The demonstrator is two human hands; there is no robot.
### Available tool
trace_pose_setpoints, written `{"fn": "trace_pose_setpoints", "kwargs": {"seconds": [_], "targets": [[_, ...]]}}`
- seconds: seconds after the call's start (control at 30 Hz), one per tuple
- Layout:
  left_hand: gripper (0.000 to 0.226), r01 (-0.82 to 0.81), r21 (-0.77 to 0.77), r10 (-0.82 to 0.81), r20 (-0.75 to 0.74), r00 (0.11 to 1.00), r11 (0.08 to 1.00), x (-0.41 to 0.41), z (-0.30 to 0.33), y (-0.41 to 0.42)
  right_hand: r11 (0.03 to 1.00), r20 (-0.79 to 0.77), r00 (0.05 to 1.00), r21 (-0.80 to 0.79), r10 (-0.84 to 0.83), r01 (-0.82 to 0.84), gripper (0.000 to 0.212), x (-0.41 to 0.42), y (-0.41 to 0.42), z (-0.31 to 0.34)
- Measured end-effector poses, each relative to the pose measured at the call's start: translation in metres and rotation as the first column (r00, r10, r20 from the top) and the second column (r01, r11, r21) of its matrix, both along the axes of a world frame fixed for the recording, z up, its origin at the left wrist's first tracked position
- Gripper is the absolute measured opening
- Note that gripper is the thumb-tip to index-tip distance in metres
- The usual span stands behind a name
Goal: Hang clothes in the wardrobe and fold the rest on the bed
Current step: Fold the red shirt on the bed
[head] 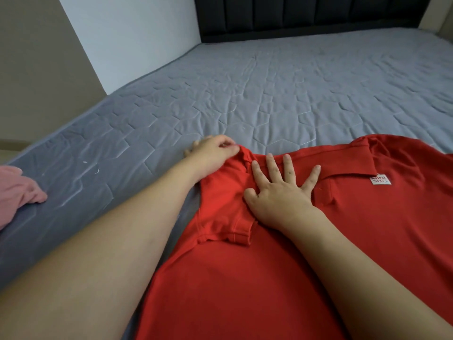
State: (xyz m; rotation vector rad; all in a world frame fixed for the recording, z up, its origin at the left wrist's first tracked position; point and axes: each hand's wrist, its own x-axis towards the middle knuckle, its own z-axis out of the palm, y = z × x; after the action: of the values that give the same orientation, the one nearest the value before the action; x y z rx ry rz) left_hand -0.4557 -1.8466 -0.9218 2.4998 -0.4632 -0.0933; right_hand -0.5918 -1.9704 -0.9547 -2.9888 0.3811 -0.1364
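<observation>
A red shirt [318, 241] is lying flat on the bed [269, 89], the right hand [279, 192] is pressing down on it with fingers spread beside the collar, and the left hand [213, 150] is pinching the folded sleeve's shoulder edge.

left hand [213, 150] reaches forward on a bare arm, fingers curled in a pinch; right hand [282, 192] lies flat, palm down, fingers spread.

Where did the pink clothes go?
The pink garment lies bunched at the far left edge of the head view, on the grey mattress, well apart from the red polo shirt and both hands.
</observation>
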Motion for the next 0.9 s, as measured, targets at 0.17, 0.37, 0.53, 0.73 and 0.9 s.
{"fn": "trace_pose_setpoints", "kwargs": {"seconds": [0.17,0.37,0.53,0.73,0.9], "targets": [[0.009,-0.14,0.172,0.113,0.156,0.981,0.975,0.002,-0.021,-0.006,0.997,-0.006,0.997,0.007,-0.08,0.08,0.071,0.0,0.002,-0.002],[0.033,-0.06,-0.118,0.108,0.463,0.88,0.991,-0.03,0.011,-0.019,0.983,-0.004,0.994,0.149,-0.111,0.11,0.084,0.0,-0.001,0.011],[0.048,0.414,0.102,-0.411,0.461,0.786,0.905,-0.074,-0.016,-0.002,0.939,0.169,0.976,0.336,-0.135,0.071,0.021,-0.008,-0.035,0.046],[0.047,0.396,0.255,-0.458,0.274,0.846,0.882,-0.065,-0.029,-0.007,0.963,0.268,0.956,0.264,-0.122,0.049,0.014,-0.008,-0.033,0.023],[0.054,0.277,0.464,-0.419,0.239,0.876,0.842,-0.063,-0.03,-0.005,0.83,0.324,0.896,0.552,-0.305,0.082,0.03,-0.023,-0.059,0.046]]}}
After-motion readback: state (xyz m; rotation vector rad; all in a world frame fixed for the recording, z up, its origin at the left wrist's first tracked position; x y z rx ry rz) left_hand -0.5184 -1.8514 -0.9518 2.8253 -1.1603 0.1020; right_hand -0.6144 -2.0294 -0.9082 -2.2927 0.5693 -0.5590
